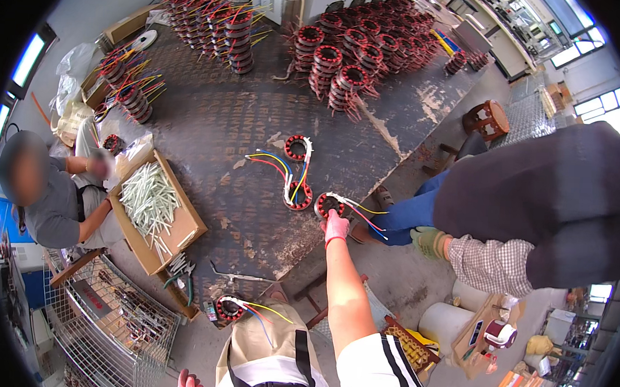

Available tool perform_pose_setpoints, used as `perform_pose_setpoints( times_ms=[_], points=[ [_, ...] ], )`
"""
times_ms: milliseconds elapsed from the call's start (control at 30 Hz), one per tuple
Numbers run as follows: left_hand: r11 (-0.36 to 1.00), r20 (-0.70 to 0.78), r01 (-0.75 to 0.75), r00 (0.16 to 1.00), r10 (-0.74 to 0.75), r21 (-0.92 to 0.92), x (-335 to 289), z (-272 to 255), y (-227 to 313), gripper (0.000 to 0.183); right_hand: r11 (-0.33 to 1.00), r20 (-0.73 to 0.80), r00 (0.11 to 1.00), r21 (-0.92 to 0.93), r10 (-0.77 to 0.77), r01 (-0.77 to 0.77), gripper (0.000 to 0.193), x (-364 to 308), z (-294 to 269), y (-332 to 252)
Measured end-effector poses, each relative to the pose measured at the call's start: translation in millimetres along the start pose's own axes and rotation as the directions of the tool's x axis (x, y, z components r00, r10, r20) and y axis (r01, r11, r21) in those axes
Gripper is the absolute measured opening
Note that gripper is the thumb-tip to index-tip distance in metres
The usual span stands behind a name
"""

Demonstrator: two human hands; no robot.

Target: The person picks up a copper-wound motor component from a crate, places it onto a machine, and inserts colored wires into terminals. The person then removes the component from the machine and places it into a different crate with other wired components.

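My right hand [335, 227], in a pink glove, reaches out to the table's near right edge. Its fingers grip a motor stator [330, 204], a ring with red windings and white, yellow, blue and red leads. Just left of it lies another stator [298, 196], and a further stator [297, 148] sits behind that one. My left hand [188, 383] hangs low at the bottom edge, gloved too, its visible fingers apart with nothing seen in them. One more stator [230, 308] rests by the table's front edge, close to my apron [264, 338].
Stacked stators [347, 83] crowd the table's [209, 118] far side. At left, a person [57, 201] sits beside a cardboard box [194, 231] of white sleeves, with pliers [190, 285] nearby. Another person [534, 205] stands at right. A wire cart [108, 302] is front left.
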State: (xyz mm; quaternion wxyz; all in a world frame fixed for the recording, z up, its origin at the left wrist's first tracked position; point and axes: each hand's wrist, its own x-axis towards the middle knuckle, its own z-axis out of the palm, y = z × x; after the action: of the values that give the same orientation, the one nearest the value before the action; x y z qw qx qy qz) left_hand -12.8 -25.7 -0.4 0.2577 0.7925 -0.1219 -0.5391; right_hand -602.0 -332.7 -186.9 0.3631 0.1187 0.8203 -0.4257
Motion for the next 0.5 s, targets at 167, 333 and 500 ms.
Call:
perform_pose_setpoints(
  times_ms=[167, 333, 500],
  points=[
    [0.999, -0.035, 0.025, 0.999, -0.024, 0.026, -12, -6, 1, 0.045, 0.964, 0.293, 0.956, 0.258, -0.016, -0.063, 0.031, 34, 3, 12],
    [0.997, 0.000, 0.018, 1.000, -0.018, -0.076, -13, -2, -16, 0.045, 0.996, 0.443, 0.896, -0.064, -0.024, 0.059, 0.039, 13, -15, 28],
    [0.991, 0.006, -0.029, 1.000, 0.030, -0.127, -29, 8, -24, 0.045, 0.989, 0.694, 0.714, -0.144, 0.091, 0.015, 0.032, -39, 20, -5]
  ],
)
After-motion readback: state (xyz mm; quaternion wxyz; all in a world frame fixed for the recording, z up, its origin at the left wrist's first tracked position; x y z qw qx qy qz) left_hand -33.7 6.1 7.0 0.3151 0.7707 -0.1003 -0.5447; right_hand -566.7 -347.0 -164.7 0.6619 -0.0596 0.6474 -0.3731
